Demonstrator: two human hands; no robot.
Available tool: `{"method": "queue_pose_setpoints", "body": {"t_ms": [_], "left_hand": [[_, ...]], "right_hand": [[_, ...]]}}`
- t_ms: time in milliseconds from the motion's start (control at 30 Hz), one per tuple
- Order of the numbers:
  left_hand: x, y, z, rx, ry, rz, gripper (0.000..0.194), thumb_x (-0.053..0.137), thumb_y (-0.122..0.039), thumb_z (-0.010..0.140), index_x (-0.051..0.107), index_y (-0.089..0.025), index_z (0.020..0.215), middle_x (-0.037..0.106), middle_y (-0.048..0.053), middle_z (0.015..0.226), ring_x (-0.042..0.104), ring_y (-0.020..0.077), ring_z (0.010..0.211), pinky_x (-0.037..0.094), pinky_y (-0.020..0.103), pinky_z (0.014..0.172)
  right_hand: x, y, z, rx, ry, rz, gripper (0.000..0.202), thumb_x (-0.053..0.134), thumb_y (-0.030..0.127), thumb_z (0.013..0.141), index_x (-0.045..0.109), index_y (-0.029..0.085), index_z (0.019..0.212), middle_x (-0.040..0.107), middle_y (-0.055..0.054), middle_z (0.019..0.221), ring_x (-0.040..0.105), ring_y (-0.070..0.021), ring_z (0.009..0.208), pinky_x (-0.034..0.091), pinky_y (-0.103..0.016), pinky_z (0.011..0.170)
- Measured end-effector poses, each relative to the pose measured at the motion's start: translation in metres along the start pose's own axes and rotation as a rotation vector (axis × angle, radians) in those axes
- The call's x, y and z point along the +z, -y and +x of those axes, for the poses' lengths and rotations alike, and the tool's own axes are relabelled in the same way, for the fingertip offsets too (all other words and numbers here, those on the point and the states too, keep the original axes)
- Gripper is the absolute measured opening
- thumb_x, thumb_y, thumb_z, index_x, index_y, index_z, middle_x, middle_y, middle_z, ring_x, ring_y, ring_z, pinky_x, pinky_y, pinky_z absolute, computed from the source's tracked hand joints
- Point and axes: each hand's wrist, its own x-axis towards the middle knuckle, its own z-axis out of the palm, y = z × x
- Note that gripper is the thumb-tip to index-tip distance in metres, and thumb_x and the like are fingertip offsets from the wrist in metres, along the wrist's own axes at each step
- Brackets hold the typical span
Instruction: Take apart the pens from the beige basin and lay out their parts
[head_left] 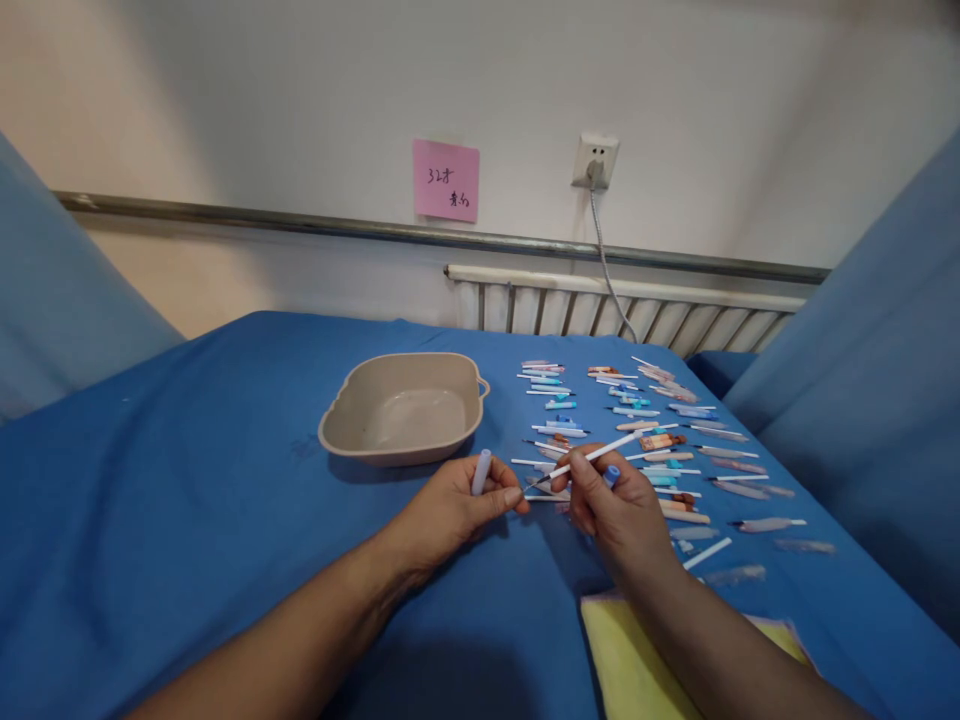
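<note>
My left hand (442, 510) is closed around a pale lavender pen barrel (481, 470), which stands up between its fingers. Its thumb and fingertip pinch close to the dark, thin tip of a white pen refill (604, 450). That refill is held slantwise by my right hand (622, 515), its far end pointing up and right. A short blue tubular piece (611, 476) also sticks out of my right hand. Beyond and beside the right hand, pen parts (663, 440) lie in loose columns: white refills, coloured barrels and small caps.
A beige plastic basin (405, 455) stands behind my left hand on the blue sheet (187, 500). A yellow cloth (630, 650) lies under my right forearm. Behind are a metal rail (337, 228), a radiator (555, 308) and a plugged-in cable (604, 250). Blue curtains (862, 330) hang at both sides.
</note>
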Motion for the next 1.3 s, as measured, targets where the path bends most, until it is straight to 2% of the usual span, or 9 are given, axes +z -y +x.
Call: {"method": "queue_pose_setpoints", "body": {"t_ms": [533,767,967,1133,1300], "left_hand": [[0.0004,0.0037,0.0001,-0.005,0.022,-0.027,0.025,0.069,-0.034,0.073,0.055,-0.013,0.079,0.065,0.001,0.07,0.033,0.0034,0.043,0.019,0.02,0.042],[0.0027,0.0027,0.0001,-0.031,-0.011,-0.046,0.028,0.069,-0.038,0.072,0.056,-0.014,0.077,0.066,0.001,0.07,0.032,0.0028,0.04,0.019,0.02,0.04],[0.0042,0.0036,0.0013,-0.048,-0.054,-0.105,0.037,0.073,-0.04,0.067,0.053,-0.015,0.084,0.066,0.001,0.067,0.032,0.0028,0.038,0.018,0.018,0.038],[0.0047,0.0058,0.0003,-0.05,-0.02,-0.133,0.038,0.07,-0.042,0.07,0.05,-0.016,0.089,0.066,0.0,0.07,0.03,0.0017,0.036,0.016,0.018,0.037],[0.0022,0.0062,0.0005,-0.03,-0.005,-0.14,0.041,0.058,-0.053,0.078,0.054,-0.015,0.091,0.065,0.003,0.076,0.025,0.0015,0.037,0.014,0.019,0.037]], "right_hand": [[0.0014,-0.0016,-0.0011,0.047,0.071,-0.064,0.031,0.066,0.047,0.075,0.06,0.018,0.08,0.065,0.0,0.064,0.035,-0.0043,0.035,0.025,-0.018,0.033],[0.002,-0.0026,-0.002,0.003,0.111,-0.151,0.026,0.066,0.043,0.076,0.063,0.017,0.074,0.053,0.003,0.053,0.032,-0.0052,0.039,0.022,-0.02,0.037],[0.0023,-0.0056,-0.003,0.03,0.136,-0.146,0.026,0.064,0.044,0.078,0.064,0.018,0.078,0.036,0.008,0.044,0.027,-0.0052,0.036,0.016,-0.02,0.035],[0.003,-0.0079,-0.0023,0.084,0.101,-0.046,0.026,0.068,0.044,0.075,0.061,0.019,0.077,0.038,0.01,0.044,0.026,-0.0039,0.034,0.018,-0.019,0.034],[0.0004,-0.0089,0.0015,0.079,0.083,-0.002,0.026,0.066,0.044,0.076,0.062,0.018,0.077,0.037,0.009,0.042,0.028,-0.0046,0.033,0.023,-0.018,0.033]]}}
